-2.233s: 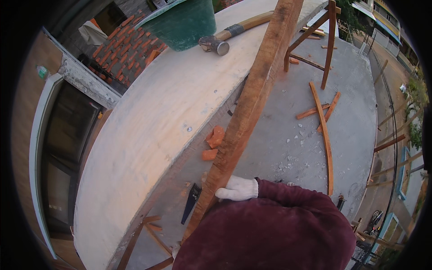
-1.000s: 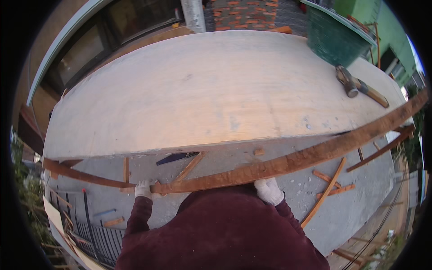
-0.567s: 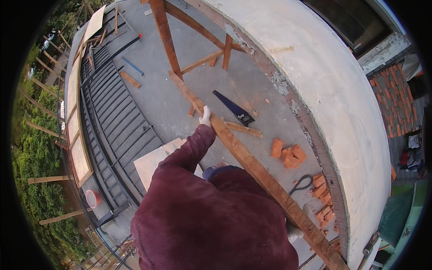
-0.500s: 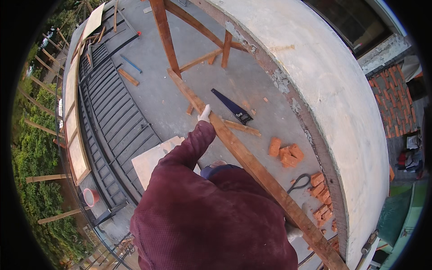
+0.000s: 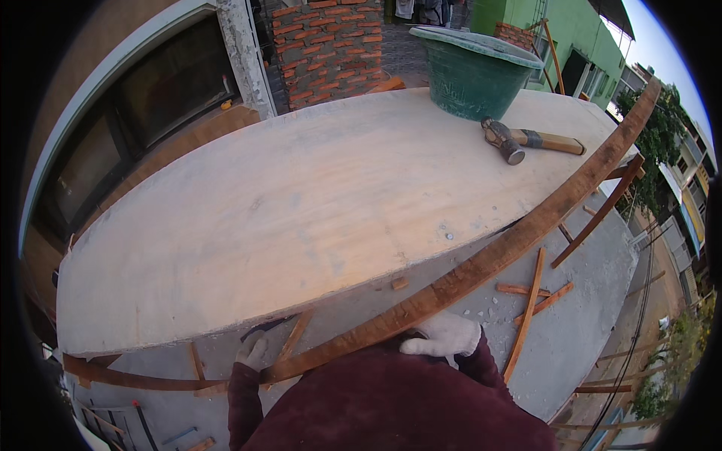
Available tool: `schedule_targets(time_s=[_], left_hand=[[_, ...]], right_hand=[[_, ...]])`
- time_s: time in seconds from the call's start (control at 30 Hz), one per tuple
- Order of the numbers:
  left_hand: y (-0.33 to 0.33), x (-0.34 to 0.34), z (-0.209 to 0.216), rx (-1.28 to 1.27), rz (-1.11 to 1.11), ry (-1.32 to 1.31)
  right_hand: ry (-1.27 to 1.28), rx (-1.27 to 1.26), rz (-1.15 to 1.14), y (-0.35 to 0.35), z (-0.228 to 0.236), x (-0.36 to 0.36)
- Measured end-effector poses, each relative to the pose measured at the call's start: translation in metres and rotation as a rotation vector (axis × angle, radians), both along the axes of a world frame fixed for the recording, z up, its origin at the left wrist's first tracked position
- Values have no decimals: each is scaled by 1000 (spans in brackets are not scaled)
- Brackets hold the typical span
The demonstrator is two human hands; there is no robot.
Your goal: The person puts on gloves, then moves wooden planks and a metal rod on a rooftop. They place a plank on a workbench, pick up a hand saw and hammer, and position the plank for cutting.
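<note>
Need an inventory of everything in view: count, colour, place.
Long beam: 1, brown, across slab's near right
Slab: 1, pale beige, centre
Tub: 1, green, on slab's far side
Hammer: 1, dark head, tan handle, on slab by tub
Wood strips: 3 grouped, orange-brown, floor at right; other scraps uncounted
Wooden leg: 1, brown, right of beam
Floor: 1, grey, below slab
Brickwork: main section 1, orange and grey, behind slab
Window: 1, dark, upper left
Left hand: 1, white glove, near beam's lower end
Right hand: 1, white glove, at beam's near edge
Sleeves: 2, maroon, lower edge
</note>
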State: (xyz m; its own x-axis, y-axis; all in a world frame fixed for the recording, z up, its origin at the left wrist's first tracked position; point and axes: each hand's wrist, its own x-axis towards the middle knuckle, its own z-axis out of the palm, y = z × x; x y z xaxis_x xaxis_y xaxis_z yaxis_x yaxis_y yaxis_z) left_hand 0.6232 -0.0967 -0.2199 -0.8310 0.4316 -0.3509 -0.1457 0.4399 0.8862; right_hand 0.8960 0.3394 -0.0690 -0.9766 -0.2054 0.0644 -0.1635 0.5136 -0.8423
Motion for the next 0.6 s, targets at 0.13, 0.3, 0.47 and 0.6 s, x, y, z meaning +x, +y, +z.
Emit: schedule_targets(time_s=[0.13,0.3,0.47,0.6], left_hand=[[61,14,18,172,-521,-70],[101,35,71,87,-957,121],[105,39,77,-46,-927,181],[112,47,91,-33,-844,77]], right_hand=[[393,-73,297,41,125,59],[700,716,-758,99,288,10],[592,1264,-796,164,351,-108],[118,1498,-755,217,338,-157]])
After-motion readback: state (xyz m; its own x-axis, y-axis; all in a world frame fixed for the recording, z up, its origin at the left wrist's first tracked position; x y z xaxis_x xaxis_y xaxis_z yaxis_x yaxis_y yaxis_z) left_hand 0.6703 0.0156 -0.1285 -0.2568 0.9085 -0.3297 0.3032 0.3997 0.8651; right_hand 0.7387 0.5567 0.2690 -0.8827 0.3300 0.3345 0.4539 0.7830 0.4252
